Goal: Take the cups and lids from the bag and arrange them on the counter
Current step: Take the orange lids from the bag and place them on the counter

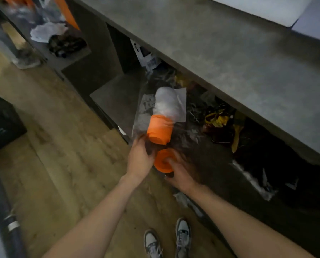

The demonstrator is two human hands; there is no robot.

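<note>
A clear plastic bag [144, 108] hangs in front of the shelves below the grey counter [229, 53]. Inside it a stack of orange cups [160, 130] lies under a stack of white lids or cups [165, 101]. My left hand [139, 159] grips the bag's lower edge at the opening. My right hand [181, 171] holds a short stack of orange cups [162, 162] just below the bag's mouth, with the rims facing me. The picture is blurred by motion.
Open shelves under the counter hold yellow and dark clutter [220, 123] and crumpled plastic [256, 179]. A white sheet [267, 6] lies on the counter at the far right. Wooden floor [53, 146] spreads to the left, with a dark box [1, 127] on it. My shoes [166, 239] stand below.
</note>
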